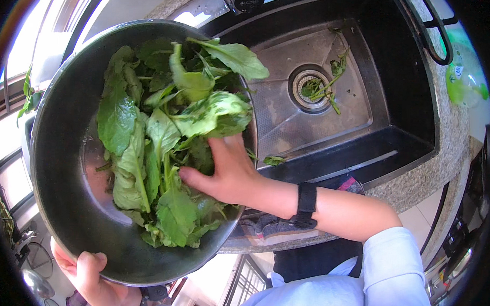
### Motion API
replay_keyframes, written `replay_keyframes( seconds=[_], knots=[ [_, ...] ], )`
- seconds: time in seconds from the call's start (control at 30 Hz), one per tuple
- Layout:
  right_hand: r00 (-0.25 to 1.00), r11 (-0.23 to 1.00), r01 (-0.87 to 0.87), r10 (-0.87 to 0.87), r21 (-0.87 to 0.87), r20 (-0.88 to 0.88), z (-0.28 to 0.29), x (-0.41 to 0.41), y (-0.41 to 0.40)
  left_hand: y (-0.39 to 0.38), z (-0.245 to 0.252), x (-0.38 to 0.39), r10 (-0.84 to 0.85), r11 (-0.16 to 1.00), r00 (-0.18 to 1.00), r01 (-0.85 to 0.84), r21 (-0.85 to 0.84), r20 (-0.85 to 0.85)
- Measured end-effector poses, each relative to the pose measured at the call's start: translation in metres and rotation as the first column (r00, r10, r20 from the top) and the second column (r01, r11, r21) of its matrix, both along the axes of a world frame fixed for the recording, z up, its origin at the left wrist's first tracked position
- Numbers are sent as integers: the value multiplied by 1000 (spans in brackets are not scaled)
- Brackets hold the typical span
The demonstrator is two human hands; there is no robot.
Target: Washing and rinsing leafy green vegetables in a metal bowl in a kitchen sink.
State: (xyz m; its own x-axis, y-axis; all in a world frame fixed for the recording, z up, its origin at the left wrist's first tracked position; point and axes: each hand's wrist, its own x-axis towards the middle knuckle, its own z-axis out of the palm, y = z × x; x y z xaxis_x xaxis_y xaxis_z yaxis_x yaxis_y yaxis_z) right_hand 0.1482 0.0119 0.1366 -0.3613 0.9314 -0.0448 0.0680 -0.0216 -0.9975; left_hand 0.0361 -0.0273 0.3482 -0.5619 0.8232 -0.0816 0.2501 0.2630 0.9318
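My left hand (93,277) grips the rim of a large metal bowl (71,211), its thumb over the edge at the lower left. Wet leafy greens (134,149) with pale stems fill much of the bowl, which is tilted. Deep among them, my right hand (232,172) holds a bunch at the bowl's right side. Its thumb shows, while leaves cover most of its fingers. One leaf (242,60) sticks out past the rim towards the sink. A black strap (306,205) circles my right wrist.
Right of the bowl is a dark sink (278,126). Stem scraps (326,91) lie over its drain (310,88), and a torn leaf (274,160) rests near its front edge. A checked cloth (283,227) lies along the stone counter (420,179). A green-and-clear plastic bottle (464,77) is at the far right.
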Motion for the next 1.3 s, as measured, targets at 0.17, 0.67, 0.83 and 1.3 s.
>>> replay_keyframes(
  seconds=[0.17, 0.67, 0.83, 1.3],
  knots=[
    [993, 998, 58, -58, 2, -101, 2, -14, -1, -6, 8, -12, -91, 994, 995, 88, -61, -47],
    [949, 996, -51, 26, 74, 314, -25, -35, 12, 2, -50, -66, -45, 997, 985, 55, -52, 167],
    [744, 992, -122, 72, 29, 665, -26, -28, 27, -7, -140, -141, 82, 987, 956, -38, -158, 281],
    [602, 994, -7, 90, -107, 793, -133, 46, 110, -9, -291, -199, 187, 950, 901, -64, -306, 392]
  ],
)
